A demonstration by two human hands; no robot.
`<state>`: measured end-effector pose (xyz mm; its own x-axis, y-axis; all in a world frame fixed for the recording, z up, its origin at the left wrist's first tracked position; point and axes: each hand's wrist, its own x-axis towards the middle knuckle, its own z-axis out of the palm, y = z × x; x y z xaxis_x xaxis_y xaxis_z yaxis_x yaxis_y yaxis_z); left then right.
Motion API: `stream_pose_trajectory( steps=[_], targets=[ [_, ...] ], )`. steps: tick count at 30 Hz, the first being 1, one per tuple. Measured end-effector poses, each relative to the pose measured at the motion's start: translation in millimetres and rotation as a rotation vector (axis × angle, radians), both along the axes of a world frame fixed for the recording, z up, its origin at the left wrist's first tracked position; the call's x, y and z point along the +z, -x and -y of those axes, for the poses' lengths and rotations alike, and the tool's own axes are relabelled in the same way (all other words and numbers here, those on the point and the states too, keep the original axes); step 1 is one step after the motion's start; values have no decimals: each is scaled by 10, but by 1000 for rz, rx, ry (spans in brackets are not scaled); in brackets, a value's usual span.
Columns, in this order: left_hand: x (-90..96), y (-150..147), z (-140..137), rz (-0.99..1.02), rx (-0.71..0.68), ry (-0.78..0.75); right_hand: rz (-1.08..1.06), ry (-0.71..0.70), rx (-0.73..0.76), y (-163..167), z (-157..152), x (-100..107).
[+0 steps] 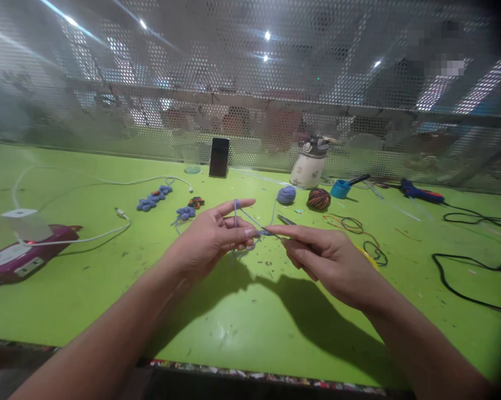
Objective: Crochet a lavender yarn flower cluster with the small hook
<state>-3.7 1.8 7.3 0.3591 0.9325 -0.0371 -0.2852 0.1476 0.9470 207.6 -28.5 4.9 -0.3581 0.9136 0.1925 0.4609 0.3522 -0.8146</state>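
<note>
Pinching the small blue yarn piece nearer the person than the blue yarn ball, the left hand holds its index finger out, yarn looped round it. Nearer and to the right of the ball, the right hand has its fingers closed on a thin hook-like tool, whose tip is too small to make out. Slack at the outstretched finger could let a loop slip off; too sharp a tug could roll the ball against the pointed metal tool on its near side, snagging the strand.
</note>
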Motion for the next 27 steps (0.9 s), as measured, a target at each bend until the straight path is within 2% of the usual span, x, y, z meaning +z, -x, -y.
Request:
stream_pose_trajectory(
  steps=[11, 19, 27],
  targets=[
    [27, 9, 9, 49, -14, 52, 20, -43, -35, 16, 8, -5],
    [18, -13, 15, -66, -18, 0, 22, -21, -48, 22, 21, 13],
    [4, -4, 9, -89, 4, -24, 33, -7, -48, 27, 16, 27]
  ],
)
